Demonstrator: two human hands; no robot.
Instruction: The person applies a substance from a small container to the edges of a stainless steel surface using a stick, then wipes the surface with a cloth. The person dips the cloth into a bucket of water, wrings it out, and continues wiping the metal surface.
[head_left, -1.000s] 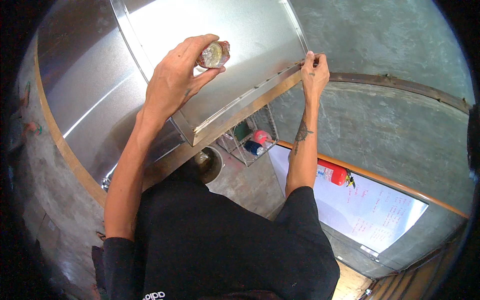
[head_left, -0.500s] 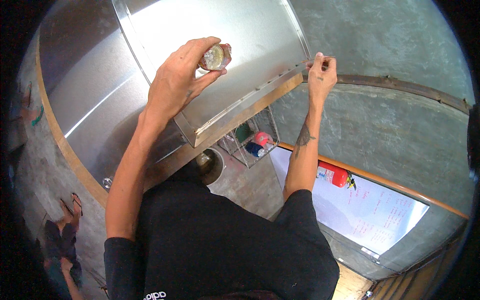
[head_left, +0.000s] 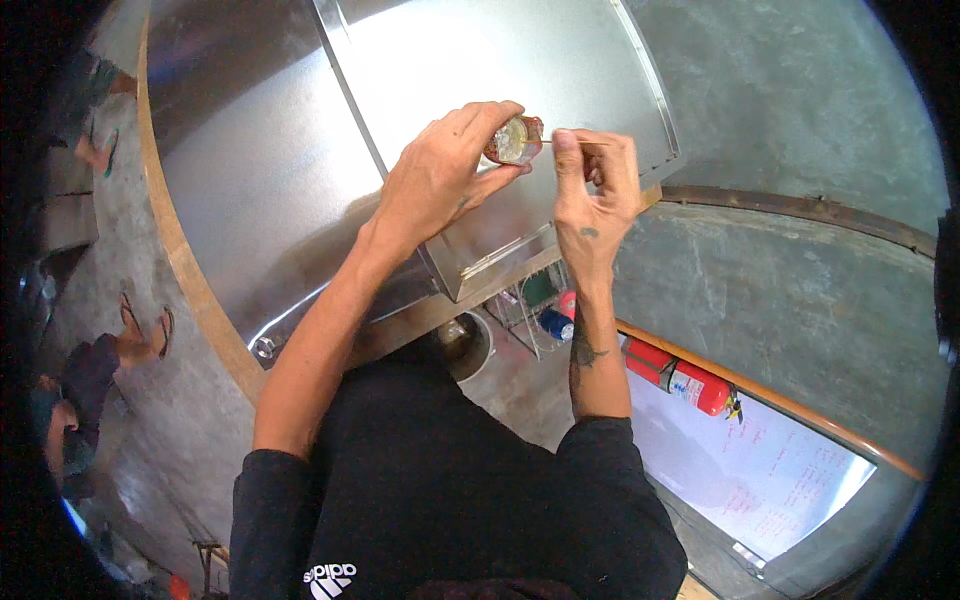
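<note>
My left hand [head_left: 440,170] is closed around the side of a small round container [head_left: 511,142]. Reddish-brown shows at its edge, and inside is something glassy and pale yellow that I cannot identify. From the right, my right hand [head_left: 600,185] pinches a thin light-brown stick [head_left: 546,142] between thumb and fingers. The stick's tip reaches the container's mouth; whether it touches the contents is too small to tell. Both hands are above a shiny sheet-metal surface [head_left: 570,70] with raised metal seams.
A wooden edge [head_left: 390,330] borders the metal surface. Below it are a bucket [head_left: 482,350] and a wire rack [head_left: 515,325] holding a dark blue can [head_left: 555,324]. Right, a red fire extinguisher [head_left: 690,380] lies by a whiteboard [head_left: 740,470]. Other people's legs [head_left: 140,345] appear far left.
My right hand has come left from the metal surface's edge, bringing the stick to the container. The view has shifted, and my left hand still holds the container.
</note>
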